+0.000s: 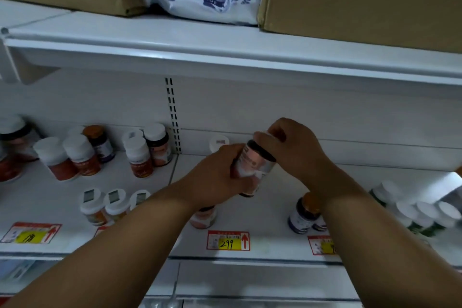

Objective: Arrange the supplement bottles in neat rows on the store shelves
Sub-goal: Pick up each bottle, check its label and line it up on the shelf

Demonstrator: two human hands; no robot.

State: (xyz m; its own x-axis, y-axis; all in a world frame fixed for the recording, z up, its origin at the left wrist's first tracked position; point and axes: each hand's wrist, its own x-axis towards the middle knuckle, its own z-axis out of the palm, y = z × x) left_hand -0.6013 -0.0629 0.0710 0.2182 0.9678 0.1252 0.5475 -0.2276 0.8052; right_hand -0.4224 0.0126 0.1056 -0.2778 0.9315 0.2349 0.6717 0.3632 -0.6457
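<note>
left hand (220,175) gripping tilted bottle (252,170), right hand (292,147) clasping its cap, contents unseen

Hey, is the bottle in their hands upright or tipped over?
Tilted. The held bottle leans, cap end up-right under the right hand, body gripped by the left hand, base off the shelf.

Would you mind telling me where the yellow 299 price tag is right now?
The yellow 299 price tag sits on the white shelf's front edge, centre of the head view, just below both hands holding a bottle.
</note>
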